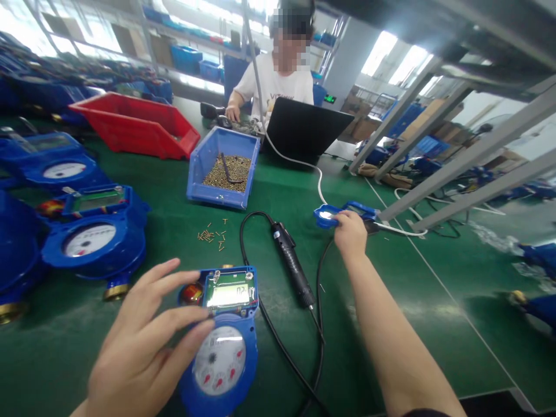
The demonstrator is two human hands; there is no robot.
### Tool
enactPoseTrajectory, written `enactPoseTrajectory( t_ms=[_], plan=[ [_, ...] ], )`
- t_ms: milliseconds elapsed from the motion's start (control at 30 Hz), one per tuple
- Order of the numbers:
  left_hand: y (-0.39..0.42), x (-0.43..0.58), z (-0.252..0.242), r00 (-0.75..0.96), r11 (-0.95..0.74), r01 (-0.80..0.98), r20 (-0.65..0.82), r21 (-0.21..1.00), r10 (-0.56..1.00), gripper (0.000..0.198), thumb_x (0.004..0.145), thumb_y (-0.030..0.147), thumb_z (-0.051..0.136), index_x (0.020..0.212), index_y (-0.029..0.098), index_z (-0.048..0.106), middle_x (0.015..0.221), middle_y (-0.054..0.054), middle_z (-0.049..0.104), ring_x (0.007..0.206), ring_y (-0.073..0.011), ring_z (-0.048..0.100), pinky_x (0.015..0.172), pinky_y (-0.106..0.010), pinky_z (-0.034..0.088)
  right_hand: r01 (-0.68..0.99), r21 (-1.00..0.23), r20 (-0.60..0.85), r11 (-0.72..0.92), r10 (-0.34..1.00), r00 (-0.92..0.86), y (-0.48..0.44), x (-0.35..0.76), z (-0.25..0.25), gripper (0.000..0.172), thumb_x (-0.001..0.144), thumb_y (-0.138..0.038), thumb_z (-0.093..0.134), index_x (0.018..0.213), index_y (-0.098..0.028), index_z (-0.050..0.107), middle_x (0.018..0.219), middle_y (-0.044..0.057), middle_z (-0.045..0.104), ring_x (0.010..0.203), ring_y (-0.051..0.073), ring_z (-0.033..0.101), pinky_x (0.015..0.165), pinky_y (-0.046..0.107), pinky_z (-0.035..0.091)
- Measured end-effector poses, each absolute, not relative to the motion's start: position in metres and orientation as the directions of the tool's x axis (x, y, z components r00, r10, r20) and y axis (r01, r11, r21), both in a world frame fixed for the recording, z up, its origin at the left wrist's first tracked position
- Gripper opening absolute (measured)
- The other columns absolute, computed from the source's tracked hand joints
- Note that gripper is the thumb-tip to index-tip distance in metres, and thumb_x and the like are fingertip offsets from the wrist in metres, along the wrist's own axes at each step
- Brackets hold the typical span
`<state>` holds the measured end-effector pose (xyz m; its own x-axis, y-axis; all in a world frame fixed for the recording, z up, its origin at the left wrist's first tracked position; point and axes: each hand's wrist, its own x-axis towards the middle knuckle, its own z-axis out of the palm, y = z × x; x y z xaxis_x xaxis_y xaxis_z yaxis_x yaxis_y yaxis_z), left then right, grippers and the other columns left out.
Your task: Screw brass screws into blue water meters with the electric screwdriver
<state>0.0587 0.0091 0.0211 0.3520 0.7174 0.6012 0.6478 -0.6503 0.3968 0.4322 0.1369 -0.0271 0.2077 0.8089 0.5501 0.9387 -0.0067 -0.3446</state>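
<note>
A blue water meter point(223, 341) with a round dial and a small lit display lies on the green table in front of me. My left hand point(143, 336) rests against its left side, fingers spread and stretched out. My right hand point(350, 231) reaches far forward and closes its fingers on a small blue device point(336, 215) attached to a white cable. A black electric screwdriver point(292, 263) with a black cord lies between the two hands. A few loose brass screws point(212, 233) are scattered beyond the meter.
A blue bin point(204, 174) of brass screws and a red bin point(134, 124) stand farther back. Several blue meters point(93, 237) are stacked at the left. A person sits across behind a black laptop point(304, 130). Slanted metal frame bars point(456, 162) cross the right.
</note>
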Motion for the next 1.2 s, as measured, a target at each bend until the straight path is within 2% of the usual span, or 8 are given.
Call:
enactPoseTrajectory(
  t_ms=[100, 233, 367, 500, 633, 800, 1000, 1200],
  plan=[
    [0.002, 0.062, 0.026, 0.264, -0.652, 0.588, 0.648, 0.478, 0.714, 0.014, 0.077, 0.009, 0.052, 0.080, 0.022, 0.057, 0.079, 0.001, 0.060, 0.085, -0.0184, 0.059, 0.091, -0.040, 0.042, 0.895, -0.370, 0.633, 0.249, 0.772, 0.047, 0.091, 0.402, -0.007, 0.022, 0.075, -0.006, 0.044, 0.077, -0.015, 0.065, 0.103, 0.009, 0.063, 0.097, 0.019, 0.059, 0.088, 0.034, 0.048],
    [-0.006, 0.086, 0.040, 0.056, -0.408, 0.628, 0.484, 0.662, 0.873, 0.037, 0.082, 0.027, 0.052, 0.118, 0.022, 0.044, 0.102, -0.005, 0.060, 0.085, -0.0186, 0.061, 0.078, -0.034, 0.050, 0.722, -0.373, 0.699, 0.582, 0.688, -0.194, 0.024, 0.356, 0.015, 0.013, 0.080, -0.011, 0.053, 0.081, -0.018, 0.064, 0.107, 0.008, 0.063, 0.096, 0.017, 0.061, 0.081, 0.030, 0.052],
    [-0.005, 0.117, 0.062, 0.228, -0.416, 0.640, 0.357, 0.646, 0.906, 0.060, 0.074, 0.043, 0.060, 0.125, 0.020, 0.040, 0.124, -0.012, 0.049, 0.104, -0.0272, 0.054, 0.086, -0.042, 0.047, 0.570, -0.394, 0.738, 0.721, 0.618, -0.272, -0.015, 0.327, 0.024, 0.017, 0.078, -0.005, 0.057, 0.089, -0.016, 0.063, 0.115, 0.013, 0.058, 0.099, 0.019, 0.060, 0.080, 0.028, 0.053],
    [-0.004, 0.137, 0.072, 0.335, -0.275, 0.662, 0.053, 0.697, 0.941, 0.084, 0.059, 0.041, 0.073, 0.130, 0.018, 0.035, 0.125, -0.013, 0.049, 0.109, -0.0305, 0.050, 0.090, -0.046, 0.043, 0.550, -0.363, 0.763, 0.752, 0.579, -0.287, -0.032, 0.318, 0.028, 0.020, 0.078, -0.006, 0.056, 0.094, -0.016, 0.063, 0.118, 0.013, 0.056, 0.102, 0.020, 0.059, 0.083, 0.029, 0.053],
    [-0.003, 0.141, 0.073, 0.365, -0.174, 0.600, -0.073, 0.781, 0.928, 0.054, 0.055, 0.036, 0.077, 0.102, 0.021, 0.055, 0.100, -0.004, 0.062, 0.088, -0.0243, 0.057, 0.076, -0.036, 0.046, 0.558, -0.310, 0.772, 0.770, 0.546, -0.325, -0.045, 0.316, 0.030, 0.024, 0.079, -0.003, 0.051, 0.097, -0.015, 0.062, 0.120, 0.013, 0.056, 0.106, 0.021, 0.057, 0.084, 0.029, 0.053],
    [-0.004, 0.138, 0.076, 0.415, -0.153, 0.502, -0.082, 0.851, 0.906, 0.011, 0.075, 0.027, 0.060, 0.084, 0.021, 0.060, 0.078, 0.003, 0.063, 0.072, -0.0150, 0.057, 0.065, -0.025, 0.041, 0.527, -0.354, 0.785, 0.772, 0.552, -0.282, -0.057, 0.316, 0.026, 0.028, 0.077, 0.003, 0.051, 0.096, -0.014, 0.062, 0.121, 0.013, 0.055, 0.106, 0.022, 0.057, 0.083, 0.030, 0.054],
    [-0.004, 0.140, 0.077, 0.437, -0.289, 0.643, -0.029, 0.710, 0.899, 0.035, 0.089, 0.034, 0.034, 0.065, 0.018, 0.054, 0.061, 0.001, 0.057, 0.059, -0.0146, 0.052, 0.056, -0.025, 0.034, 0.577, -0.286, 0.791, 0.765, 0.529, -0.308, -0.063, 0.318, 0.027, 0.021, 0.080, -0.003, 0.050, 0.092, -0.013, 0.063, 0.117, 0.015, 0.057, 0.103, 0.021, 0.059, 0.081, 0.028, 0.055],
    [-0.008, 0.146, 0.083, 0.429, -0.330, 0.787, -0.078, 0.521, 0.900, 0.030, 0.076, 0.048, 0.056, 0.080, 0.019, 0.053, 0.073, -0.003, 0.061, 0.066, -0.0225, 0.055, 0.054, -0.029, 0.031, 0.677, -0.167, 0.798, 0.717, 0.502, -0.334, -0.065, 0.318, 0.035, 0.016, 0.084, -0.009, 0.050, 0.085, -0.013, 0.066, 0.105, 0.015, 0.064, 0.097, 0.021, 0.063, 0.078, 0.027, 0.055]
  ],
)
